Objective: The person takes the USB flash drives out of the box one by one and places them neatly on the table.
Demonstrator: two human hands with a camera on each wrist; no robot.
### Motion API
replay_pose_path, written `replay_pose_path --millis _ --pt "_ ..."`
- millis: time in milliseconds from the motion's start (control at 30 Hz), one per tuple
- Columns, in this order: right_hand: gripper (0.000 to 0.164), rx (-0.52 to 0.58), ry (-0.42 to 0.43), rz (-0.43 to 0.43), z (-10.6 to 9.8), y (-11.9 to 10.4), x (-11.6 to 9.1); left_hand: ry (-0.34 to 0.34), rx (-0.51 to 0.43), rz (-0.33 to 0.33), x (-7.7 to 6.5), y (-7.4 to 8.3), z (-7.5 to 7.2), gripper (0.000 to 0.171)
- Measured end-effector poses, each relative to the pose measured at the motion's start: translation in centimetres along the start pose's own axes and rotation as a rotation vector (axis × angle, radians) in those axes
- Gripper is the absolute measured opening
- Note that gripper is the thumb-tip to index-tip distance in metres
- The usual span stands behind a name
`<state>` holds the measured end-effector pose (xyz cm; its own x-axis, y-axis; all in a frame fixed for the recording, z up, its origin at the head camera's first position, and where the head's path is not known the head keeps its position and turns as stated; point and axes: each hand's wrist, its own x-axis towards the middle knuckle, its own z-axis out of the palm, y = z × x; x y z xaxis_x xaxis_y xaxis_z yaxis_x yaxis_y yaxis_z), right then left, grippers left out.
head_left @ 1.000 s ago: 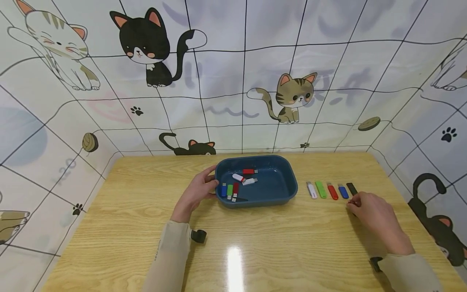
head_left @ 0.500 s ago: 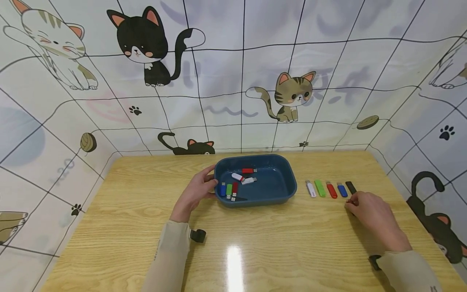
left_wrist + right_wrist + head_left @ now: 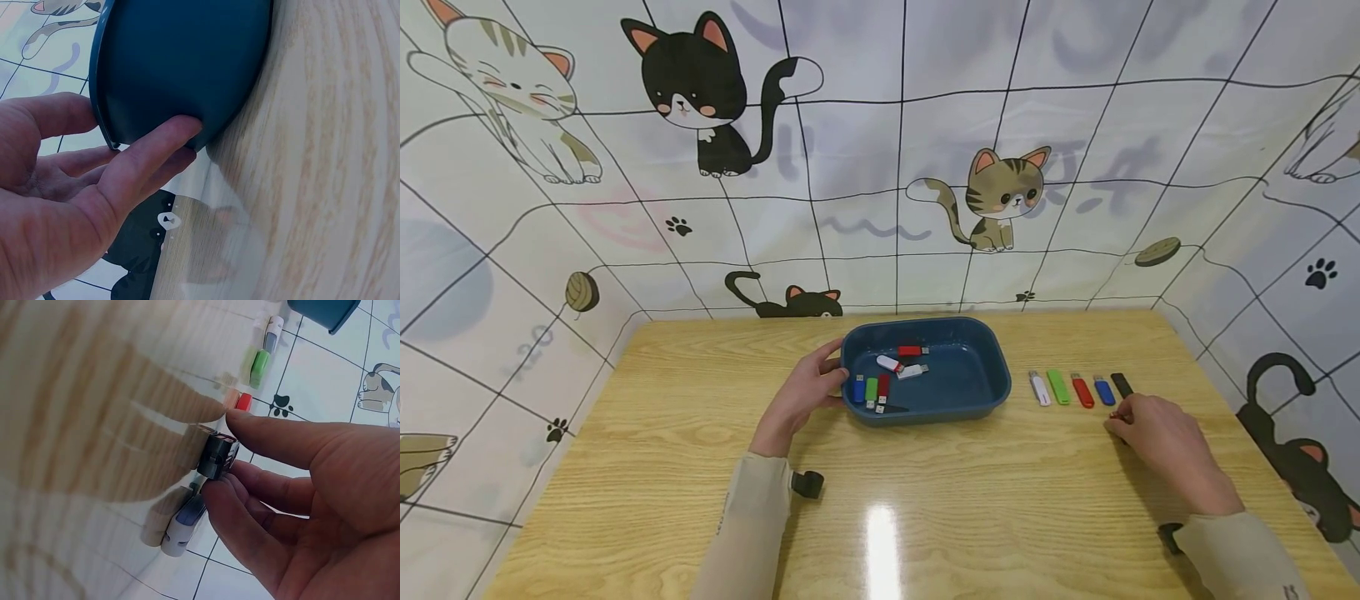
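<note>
My left hand holds the left end of a dark blue plastic bin, thumb on its outer wall. Several USB sticks lie in the bin, among them a red stick and a blue stick. At the right, a row runs from a white stick through a green stick, a red stick and a blue stick to a black stick. Just nearer than the black one, my right hand pinches a dark USB stick at the tabletop.
The wooden table has a bright light reflection near its front. A cat-patterned cloth wall encloses its back and sides. The bin stands near the back edge, left of the row.
The right hand has edged slightly nearer and to the left, still low by the black end of the row. The left hand, the bin and the rowed sticks keep their places.
</note>
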<state>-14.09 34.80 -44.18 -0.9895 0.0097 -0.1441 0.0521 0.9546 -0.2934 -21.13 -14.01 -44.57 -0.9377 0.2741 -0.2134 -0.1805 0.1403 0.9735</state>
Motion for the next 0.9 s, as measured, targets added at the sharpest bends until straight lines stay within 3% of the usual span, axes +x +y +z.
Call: replay_pose_path --millis 133,333,567,900 --pt "0.025 0.007 -0.011 0.023 -0.4 -0.1 -0.1 0.001 0.004 -0.003 0.0 0.1 0.1 0.062" --pt "0.034 0.013 0.053 -0.014 -2.1 -1.5 -0.7 0.004 0.005 -0.006 0.0 0.1 0.0 0.061" --pt "0.043 0.019 0.131 -0.074 -3.3 -5.5 -0.8 0.007 -0.009 -0.007 0.1 -0.1 0.0 0.063" --pt "0.039 0.106 0.179 -0.185 -3.0 -11.0 -0.1 -0.004 -0.011 0.001 0.0 -0.1 0.0 0.063"
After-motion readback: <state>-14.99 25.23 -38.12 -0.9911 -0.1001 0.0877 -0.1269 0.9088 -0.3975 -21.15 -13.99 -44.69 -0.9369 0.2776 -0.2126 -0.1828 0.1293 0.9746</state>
